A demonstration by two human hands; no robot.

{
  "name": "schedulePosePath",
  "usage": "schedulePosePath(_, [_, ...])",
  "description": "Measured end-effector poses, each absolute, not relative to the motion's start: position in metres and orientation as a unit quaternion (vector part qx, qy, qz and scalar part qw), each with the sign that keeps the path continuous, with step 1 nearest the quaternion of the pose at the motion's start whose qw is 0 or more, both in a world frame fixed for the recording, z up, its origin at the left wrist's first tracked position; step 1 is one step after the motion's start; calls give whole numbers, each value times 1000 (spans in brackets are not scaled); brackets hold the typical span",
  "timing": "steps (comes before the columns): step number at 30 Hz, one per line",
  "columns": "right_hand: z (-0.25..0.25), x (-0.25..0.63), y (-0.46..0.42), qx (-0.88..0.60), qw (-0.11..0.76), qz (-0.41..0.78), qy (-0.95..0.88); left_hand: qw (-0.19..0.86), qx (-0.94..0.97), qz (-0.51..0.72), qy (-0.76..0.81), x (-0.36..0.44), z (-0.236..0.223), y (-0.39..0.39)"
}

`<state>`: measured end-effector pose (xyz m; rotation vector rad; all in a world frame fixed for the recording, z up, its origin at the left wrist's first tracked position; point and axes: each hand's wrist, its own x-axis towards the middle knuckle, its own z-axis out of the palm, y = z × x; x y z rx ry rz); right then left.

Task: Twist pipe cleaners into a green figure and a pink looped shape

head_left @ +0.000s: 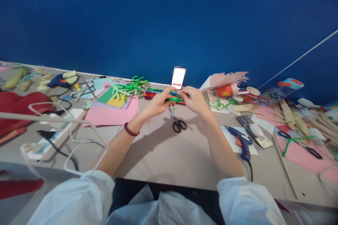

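Observation:
My left hand and my right hand are raised over the far middle of the table, fingers curled toward each other. Between them runs a green pipe cleaner, pinched at both sides; part of it hides behind the fingers. Just beyond lies a bundle of coloured pipe cleaners, partly covered by my hands. Scissors with black handles rest on the table below my hands, blades pointing away from me. Behind the bundle a phone with a lit screen leans upright near the blue wall.
Left are coloured paper sheets, bent green pipe cleaners, a white power strip and loose cables. Right are a blue glue gun, a computer mouse, a red paper cup, a wooden stick and more scissors.

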<state>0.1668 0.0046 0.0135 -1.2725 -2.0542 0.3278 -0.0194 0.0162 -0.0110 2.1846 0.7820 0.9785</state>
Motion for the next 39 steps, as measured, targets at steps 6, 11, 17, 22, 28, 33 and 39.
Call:
schedulePosePath(6, [2,173,14,-481,343,303,-748,302,831,379,273,-18,-3,8])
schedulePosePath(11, [5,178,12,-445,298,451,-714,343,782,429,294,-17,-3,8])
schedulePosePath(17, [3,175,14,-481,306,503,-650,303,784,375,391,-20,-11,20])
schedulePosePath(22, [2,172,16,-514,293,468,-656,262,823,353,361,-19,-10,19])
schedulePosePath(28, [-1,175,19,-563,336,434,-618,336,805,335,356,-18,-9,17])
schedulePosePath(33, [-2,170,18,-546,354,418,-634,420,740,386,357,-18,-12,21])
schedulePosePath(39, [-10,153,18,-525,331,419,-663,425,671,485,365,-15,-16,23])
